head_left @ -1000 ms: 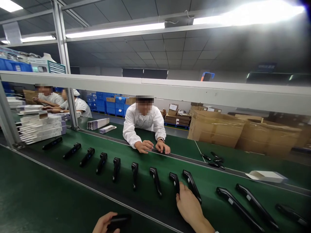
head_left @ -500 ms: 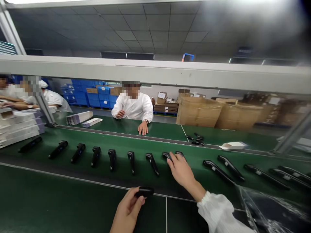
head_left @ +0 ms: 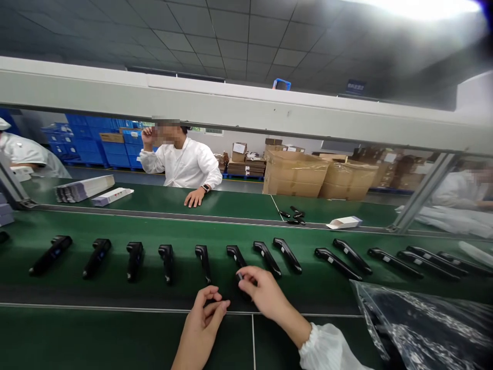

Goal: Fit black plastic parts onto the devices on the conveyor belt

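My left hand (head_left: pixel 202 326) is low in the middle, at the near edge of the belt. Its fingers are curled with a gap to the thumb, and nothing shows between them. To its right, my right hand (head_left: pixel 267 298) is over the belt, thumb and fingertips pinched on a small dark piece (head_left: pixel 240 276) mostly hidden by the fingers. Just behind those fingertips lies a black angled handheld device (head_left: pixel 234 253), partly covered. Another black device (head_left: pixel 203 262) lies left of it, and two more (head_left: pixel 267 258) lie to the right, apart from my hand.
Several like devices (head_left: pixel 96 257) line the green belt (head_left: pixel 150 226) on both sides. A clear plastic bag (head_left: pixel 423 324) covers the near right. Across the belt, a person in white (head_left: pixel 188 164) rests a hand on the far table. White cartons (head_left: pixel 87 189) and a small open box (head_left: pixel 344 222) lie there.
The black device seen in my left hand no longer shows there. My right hand has come back from the devices on the belt, toward my left hand. The view has shifted right.
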Demonstrator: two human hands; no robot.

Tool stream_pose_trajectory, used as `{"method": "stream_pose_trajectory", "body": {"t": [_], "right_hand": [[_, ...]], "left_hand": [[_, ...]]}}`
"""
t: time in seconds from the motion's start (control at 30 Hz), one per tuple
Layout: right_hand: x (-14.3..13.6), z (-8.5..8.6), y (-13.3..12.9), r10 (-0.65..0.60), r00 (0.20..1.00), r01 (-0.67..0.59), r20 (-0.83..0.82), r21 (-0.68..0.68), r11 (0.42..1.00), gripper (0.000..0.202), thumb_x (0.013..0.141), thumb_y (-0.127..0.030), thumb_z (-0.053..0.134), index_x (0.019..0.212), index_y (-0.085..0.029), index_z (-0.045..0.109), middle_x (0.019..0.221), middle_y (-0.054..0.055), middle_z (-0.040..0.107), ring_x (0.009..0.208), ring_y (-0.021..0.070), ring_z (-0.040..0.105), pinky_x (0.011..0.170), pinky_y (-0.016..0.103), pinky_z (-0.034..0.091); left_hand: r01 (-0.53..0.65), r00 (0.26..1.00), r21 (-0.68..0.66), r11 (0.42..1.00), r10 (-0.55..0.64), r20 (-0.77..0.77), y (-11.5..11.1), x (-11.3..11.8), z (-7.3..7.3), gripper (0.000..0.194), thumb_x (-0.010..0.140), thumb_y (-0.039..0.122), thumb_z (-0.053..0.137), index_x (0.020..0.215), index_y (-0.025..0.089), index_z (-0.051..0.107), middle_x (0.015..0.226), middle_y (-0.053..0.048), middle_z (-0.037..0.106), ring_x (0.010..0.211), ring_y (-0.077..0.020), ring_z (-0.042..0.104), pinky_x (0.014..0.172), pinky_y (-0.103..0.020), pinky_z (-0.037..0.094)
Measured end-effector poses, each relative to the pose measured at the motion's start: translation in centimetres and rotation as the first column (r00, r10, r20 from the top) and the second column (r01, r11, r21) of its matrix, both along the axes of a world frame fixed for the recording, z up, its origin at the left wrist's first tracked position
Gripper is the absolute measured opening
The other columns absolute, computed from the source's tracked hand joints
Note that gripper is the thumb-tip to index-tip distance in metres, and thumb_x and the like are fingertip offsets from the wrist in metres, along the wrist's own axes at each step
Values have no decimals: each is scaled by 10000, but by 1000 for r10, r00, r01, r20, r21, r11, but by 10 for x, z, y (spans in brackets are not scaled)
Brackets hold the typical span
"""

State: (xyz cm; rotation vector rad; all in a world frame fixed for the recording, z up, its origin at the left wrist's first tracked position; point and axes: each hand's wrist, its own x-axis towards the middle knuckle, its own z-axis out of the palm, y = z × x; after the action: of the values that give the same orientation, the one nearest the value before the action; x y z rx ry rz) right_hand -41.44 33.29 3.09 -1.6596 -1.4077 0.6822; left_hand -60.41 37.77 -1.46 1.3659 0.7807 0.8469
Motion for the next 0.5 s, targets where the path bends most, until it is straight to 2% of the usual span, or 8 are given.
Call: {"method": "stream_pose_trajectory", "body": {"t": [0.1, 0.27, 0.33, 0.4, 0.5], "right_hand": [[11, -9, 10, -167, 967, 171, 193, -9, 985, 288, 874, -161, 518, 1118, -179, 669, 1104, 78, 627, 969, 194, 606, 889, 286, 456], [15, -33, 26, -186, 850, 261, 493, -87, 961, 528, 881, -66, 439, 1408, -47, 421, 1214, 197, 594, 1134, 276, 575, 949, 334, 433], [15, -41, 35, -228, 810, 310, 541, -64, 948, 470, 891, -75, 431, 1357, -28, 475, 1199, 212, 587, 1125, 290, 569, 949, 346, 435], [15, -42, 44, -265, 780, 353, 567, -50, 934, 364, 908, -85, 410, 1228, -34, 576, 1152, 212, 594, 1095, 297, 571, 952, 365, 438], [16, -29, 49, -211, 770, 330, 602, -93, 939, 289, 926, -107, 415, 1114, -31, 622, 1115, 211, 603, 1087, 306, 572, 972, 389, 435]], "left_hand": [[14, 1000, -22, 1000, -14, -6, -1, -2, 0, 386, 868, 483, 616, 1128, 218, 513, 1029, -49, 585, 1051, -252, 663, 911, -333, 552], [90, 988, -23, 996, -92, -121, -6, -3, -1, 418, 900, 544, 534, 1177, 233, 495, 1099, -81, 601, 1082, -255, 644, 910, -321, 546], [110, 979, -35, 993, -114, -170, -5, -1, -2, 434, 905, 566, 506, 1187, 237, 489, 1108, -87, 608, 1072, -250, 650, 889, -309, 552], [114, 974, 4, 993, -111, -200, -5, 1, -4, 436, 901, 575, 496, 1173, 234, 498, 1085, -84, 625, 1036, -241, 666, 870, -301, 559], [119, 958, 166, 979, -69, -280, -6, 0, -6, 432, 890, 574, 505, 1155, 233, 522, 1048, -77, 664, 976, -227, 690, 822, -281, 569]]}}
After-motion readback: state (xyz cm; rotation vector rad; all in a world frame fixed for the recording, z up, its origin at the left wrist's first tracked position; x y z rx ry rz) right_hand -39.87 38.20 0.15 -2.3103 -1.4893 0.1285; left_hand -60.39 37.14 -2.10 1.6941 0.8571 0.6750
